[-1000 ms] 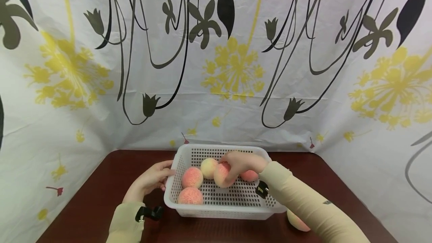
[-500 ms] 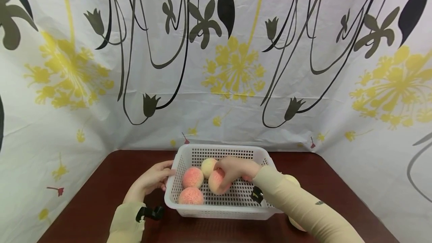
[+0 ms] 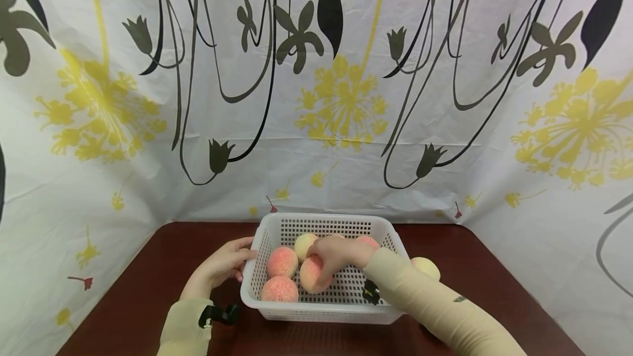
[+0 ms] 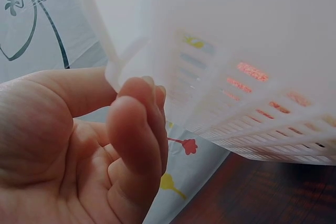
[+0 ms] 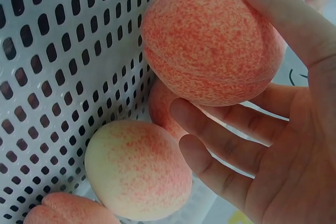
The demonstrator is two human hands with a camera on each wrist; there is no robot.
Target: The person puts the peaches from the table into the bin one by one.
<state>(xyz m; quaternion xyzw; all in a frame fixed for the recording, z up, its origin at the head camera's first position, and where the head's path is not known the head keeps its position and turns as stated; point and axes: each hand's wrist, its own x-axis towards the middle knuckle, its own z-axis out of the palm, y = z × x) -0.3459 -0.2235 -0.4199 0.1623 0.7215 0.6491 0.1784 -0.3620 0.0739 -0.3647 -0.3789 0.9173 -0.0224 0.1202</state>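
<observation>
A white perforated plastic basket (image 3: 326,313) stands on the table with several pink and yellow peaches inside. At its left end my left hand (image 3: 228,261) holds the rim, pinching it between thumb and fingers; the left wrist view shows the fingers (image 4: 137,135) bent against the outer wall. Inside the basket, my right hand (image 3: 336,254) grips a peach (image 3: 311,275) between thumb and fingers. That peach (image 5: 210,45) looks large and red-speckled in the right wrist view, above a paler peach (image 5: 137,171). Two more peaches, the upper (image 3: 282,262) and lower (image 3: 279,289), lie along the left side.
One peach (image 3: 367,242) lies in the basket's back right, and another (image 3: 336,235) shows partly behind my right hand. Outside, a yellow peach (image 3: 426,268) sits right of the basket, partly behind my sleeve. A patterned curtain (image 3: 316,180) hangs behind the dark red table (image 3: 198,235).
My right hand has moved left and toward me with its peach, within the basket. Its forearm shifted too, uncovering the peach at the back right and the yellow one outside. My left hand stayed put.
</observation>
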